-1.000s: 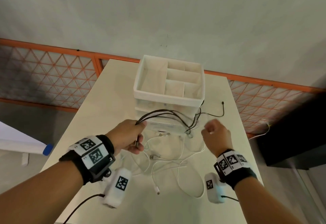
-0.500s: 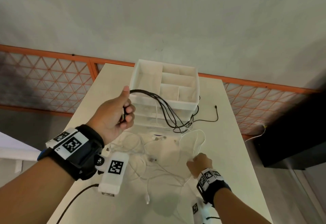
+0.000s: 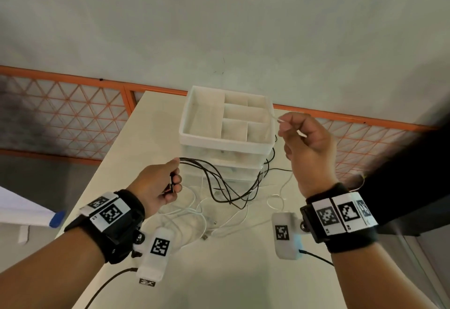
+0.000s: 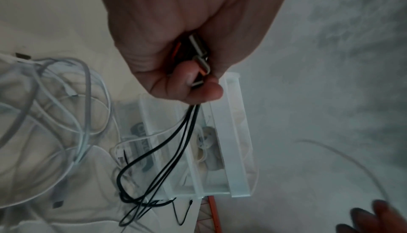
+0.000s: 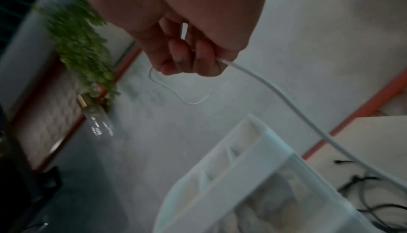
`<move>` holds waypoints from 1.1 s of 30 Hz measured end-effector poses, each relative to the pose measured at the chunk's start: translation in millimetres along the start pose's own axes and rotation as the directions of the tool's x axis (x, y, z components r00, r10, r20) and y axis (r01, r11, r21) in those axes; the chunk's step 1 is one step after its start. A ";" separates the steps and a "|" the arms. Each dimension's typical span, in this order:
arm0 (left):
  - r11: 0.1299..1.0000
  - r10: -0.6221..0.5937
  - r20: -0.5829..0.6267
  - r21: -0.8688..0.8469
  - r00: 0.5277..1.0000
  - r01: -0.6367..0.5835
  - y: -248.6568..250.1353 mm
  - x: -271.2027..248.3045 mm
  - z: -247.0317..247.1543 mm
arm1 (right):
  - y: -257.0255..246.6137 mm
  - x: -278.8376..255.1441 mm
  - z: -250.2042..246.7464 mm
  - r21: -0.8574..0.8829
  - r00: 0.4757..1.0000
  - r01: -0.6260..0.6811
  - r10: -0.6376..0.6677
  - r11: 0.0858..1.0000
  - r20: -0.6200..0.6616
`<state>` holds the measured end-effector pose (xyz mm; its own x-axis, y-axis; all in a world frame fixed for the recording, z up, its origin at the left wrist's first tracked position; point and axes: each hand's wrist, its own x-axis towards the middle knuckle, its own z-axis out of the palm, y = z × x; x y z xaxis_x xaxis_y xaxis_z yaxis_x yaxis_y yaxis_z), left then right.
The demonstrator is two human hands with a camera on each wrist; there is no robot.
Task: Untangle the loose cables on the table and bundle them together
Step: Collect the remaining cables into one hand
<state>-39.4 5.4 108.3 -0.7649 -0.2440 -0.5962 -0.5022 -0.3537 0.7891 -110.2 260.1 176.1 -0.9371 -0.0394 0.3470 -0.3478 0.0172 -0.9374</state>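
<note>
My left wrist view shows what the head view hides: metal plugs (image 4: pixel 199 52) bunched in my left hand (image 3: pixel 155 188), fist closed round the black cables (image 3: pixel 219 187). My right hand (image 3: pixel 308 152) pinches a white cable (image 5: pixel 286 97), raised beside the drawer organizer (image 3: pixel 225 123). More white cables (image 3: pixel 194 213) lie tangled on the pale table (image 3: pixel 219 272), by a grey wall (image 3: pixel 219 28)

My spot looks like a plain workroom: bare grey wall (image 3: pixel 219 16), orange mesh railing (image 3: pixel 73 118) at twelve o'clock behind my white tabletop (image 3: pixel 219 272).
</note>
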 end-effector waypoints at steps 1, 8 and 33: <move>1.000 0.010 0.011 -0.009 1.000 -0.010 2.4 -1.1 -0.6 | -10.4 -0.6 4.4 0.022 0.999 0.013 -0.014 1.000 0.034; 0.984 0.133 0.105 -0.136 0.986 -0.118 38.6 -18.9 -2.7 | -65.7 4.4 28.2 0.215 0.992 0.084 -0.103 0.973 0.078; 0.979 0.091 0.261 0.155 0.961 -0.135 24.2 -25.4 10.1 | 38.8 -6.6 -7.0 -0.552 0.947 -0.276 0.321 0.787 -0.016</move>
<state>-36.2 12.1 144.1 -0.8861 -0.0313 -0.4625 -0.4508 -0.1735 0.8756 -117.8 268.1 137.7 -0.9995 -0.0157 0.0284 -0.0322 0.5757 -0.8170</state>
